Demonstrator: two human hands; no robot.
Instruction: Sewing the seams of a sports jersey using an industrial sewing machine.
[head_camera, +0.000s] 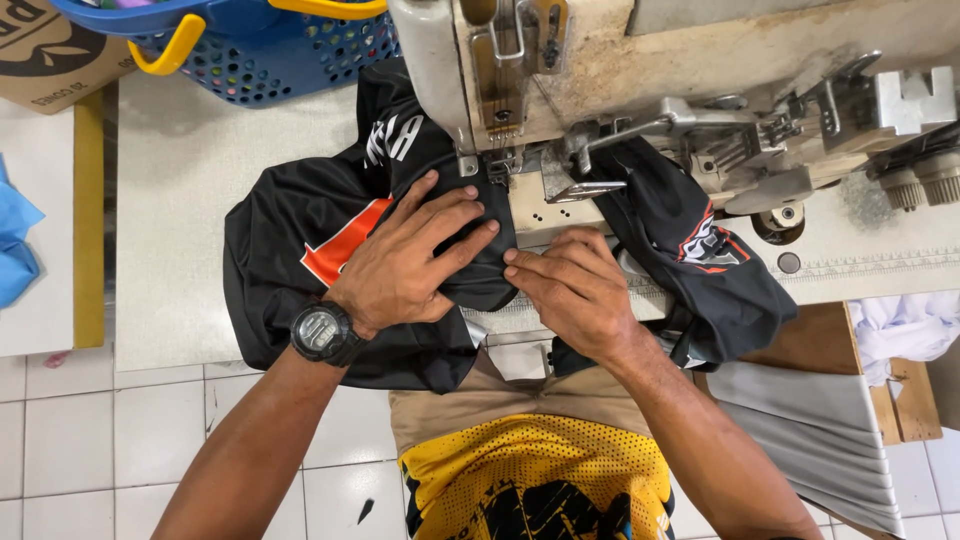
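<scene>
A black garment with orange and white print lies over the bed of an industrial sewing machine. My left hand, with a black wristwatch on its wrist, presses flat on the fabric just left of the needle area. My right hand rests flat beside it, fingertips touching the fabric's edge on the machine bed. More of the black garment hangs bunched to the right of the machine arm. Neither hand grips anything; the fingers are spread.
A blue plastic basket with yellow handles stands at the back left, next to a cardboard box. Blue cloth lies far left and white cloth far right. The white table edge meets tiled floor below.
</scene>
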